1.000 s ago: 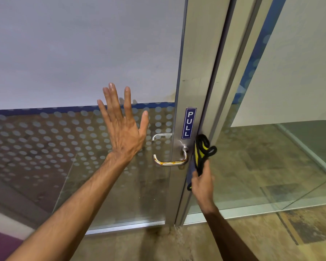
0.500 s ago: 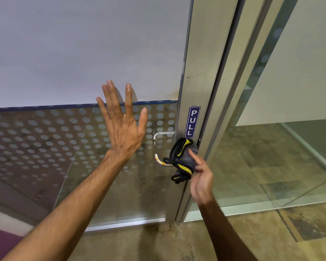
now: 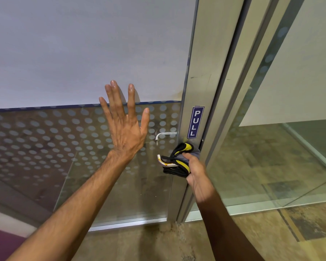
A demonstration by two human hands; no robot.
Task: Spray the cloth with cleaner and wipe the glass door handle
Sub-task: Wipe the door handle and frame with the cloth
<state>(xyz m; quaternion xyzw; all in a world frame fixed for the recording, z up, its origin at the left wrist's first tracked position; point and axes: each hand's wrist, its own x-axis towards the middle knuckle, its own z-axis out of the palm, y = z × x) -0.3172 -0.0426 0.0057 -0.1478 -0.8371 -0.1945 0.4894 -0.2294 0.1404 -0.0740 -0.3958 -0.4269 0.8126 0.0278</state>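
Note:
A grey cloth with black and yellow trim (image 3: 181, 159) is bunched around the right part of the silver lever door handle (image 3: 161, 162), whose curved left end sticks out. My right hand (image 3: 195, 174) grips the cloth against the handle. My left hand (image 3: 124, 127) lies flat on the glass door pane (image 3: 64, 53), fingers spread, to the left of the handle. No spray bottle is in view.
The aluminium door frame (image 3: 201, 81) carries a blue PULL sign (image 3: 195, 122). A second handle on the far side of the glass (image 3: 163, 135) shows above. Dotted frosting covers the lower pane. A glass panel (image 3: 290, 147) stands to the right; stone floor lies below.
My right hand has brought the cloth from the door edge leftward onto the handle and wrapped it around. My left hand has stayed flat on the glass.

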